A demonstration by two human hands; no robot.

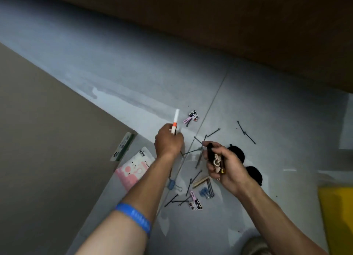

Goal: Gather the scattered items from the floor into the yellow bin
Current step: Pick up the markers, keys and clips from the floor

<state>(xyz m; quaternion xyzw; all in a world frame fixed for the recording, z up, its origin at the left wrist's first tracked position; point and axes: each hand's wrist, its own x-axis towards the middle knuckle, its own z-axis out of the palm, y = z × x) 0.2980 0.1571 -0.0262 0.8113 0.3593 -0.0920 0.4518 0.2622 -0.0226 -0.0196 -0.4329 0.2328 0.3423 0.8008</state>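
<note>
Left hand: the left hand [168,141] has its fingers curled round the lower end of a white pen with an orange band [175,122], held above the floor [267,102].
Pen axis: long axis near upright in the view, the free white end up and slightly right, away from the person.
Right hand: the right hand [226,164] has its fingers closed on a dark bundle of hair accessories [215,159], thumb on top; the bundle runs from the fingertips down toward the palm.
Scattered items: black bobby pins [246,132] lie at mixed angles between and beyond the hands; a blue binder clip [172,184], a patterned hair clip [195,204] and a pink packet [133,170] lie on the floor nearer the person.
Yellow bin: the yellow bin [336,212] sits at the right edge, well apart from both hands.
Edges: a wall [47,130] bounds the left; bare floor lies between the pins and the bin.
</note>
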